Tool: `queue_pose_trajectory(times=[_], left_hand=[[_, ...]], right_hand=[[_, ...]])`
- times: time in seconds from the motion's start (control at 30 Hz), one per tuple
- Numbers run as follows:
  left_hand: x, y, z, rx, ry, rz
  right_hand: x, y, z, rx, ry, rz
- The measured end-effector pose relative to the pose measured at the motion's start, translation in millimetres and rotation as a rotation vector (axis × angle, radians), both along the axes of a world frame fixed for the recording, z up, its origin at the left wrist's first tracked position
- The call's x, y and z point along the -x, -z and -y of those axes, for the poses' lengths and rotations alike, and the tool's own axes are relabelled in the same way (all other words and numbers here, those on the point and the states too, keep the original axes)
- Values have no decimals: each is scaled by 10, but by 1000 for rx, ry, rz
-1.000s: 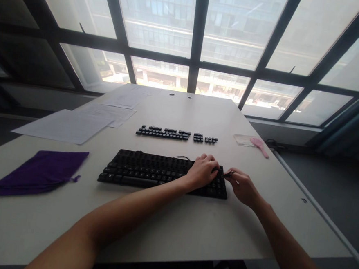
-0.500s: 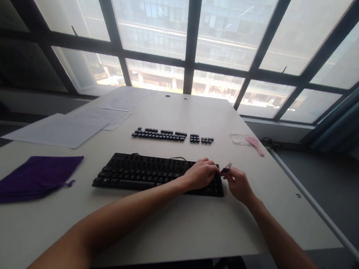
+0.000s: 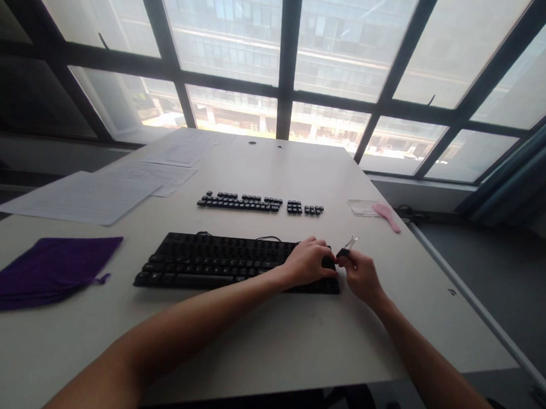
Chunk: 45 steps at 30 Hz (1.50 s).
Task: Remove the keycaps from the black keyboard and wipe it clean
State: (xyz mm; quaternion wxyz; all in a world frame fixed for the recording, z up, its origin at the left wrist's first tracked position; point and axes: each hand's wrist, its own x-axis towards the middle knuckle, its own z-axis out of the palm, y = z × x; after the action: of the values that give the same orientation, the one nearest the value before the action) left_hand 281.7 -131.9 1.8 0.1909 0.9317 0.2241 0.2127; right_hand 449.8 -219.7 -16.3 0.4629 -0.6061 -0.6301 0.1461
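Note:
A black keyboard (image 3: 212, 266) lies on the white table, with keycaps on its front rows and bare rows behind. My left hand (image 3: 310, 263) is over the keyboard's right end, fingers curled and thumb bent in. Its fingertips are by my right hand; whatever they pinch is too small to make out. Beside the keyboard's right edge, my right hand (image 3: 361, 276) is closed on a keycap puller (image 3: 346, 250), a dark grip with thin wire prongs pointing up and away. Several loose keycaps (image 3: 240, 203) stand in grouped rows behind the keyboard.
A purple cloth pouch (image 3: 48, 270) lies to the left, with paper sheets (image 3: 82, 194) beyond it. Far right are a pink hairbrush-shaped item (image 3: 387, 215) and a clear plastic packet (image 3: 361, 207). The table's right edge runs along a pale rail (image 3: 472, 302); windows rise behind.
In my right hand the puller has tilted, and its prongs show more clearly. My left thumb and index finger have spread a little. The view has shifted slightly.

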Motion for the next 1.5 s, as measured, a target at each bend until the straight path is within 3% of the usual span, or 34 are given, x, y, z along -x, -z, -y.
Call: queue_pose_trajectory(times=[0.4,0.67,0.9,1.1,1.23,1.5], left_hand=[[-8,73,12,87,35,127],[-10,87,15,130,-2,209],[33,53,33,182,42,315],[43,33,49,236,60,322],[53,24,59,195,84,295],[62,73,87,47,178,281]], right_hand=[[-12,65,-30,28,86,-87],[23,74,-41,-67,121,-57],[69,8,18,-185,106,126],[96,-41,49,-220,-5,180],[95,-27,16,-167,131,35],[53,3,-59,-81,150,-322]])
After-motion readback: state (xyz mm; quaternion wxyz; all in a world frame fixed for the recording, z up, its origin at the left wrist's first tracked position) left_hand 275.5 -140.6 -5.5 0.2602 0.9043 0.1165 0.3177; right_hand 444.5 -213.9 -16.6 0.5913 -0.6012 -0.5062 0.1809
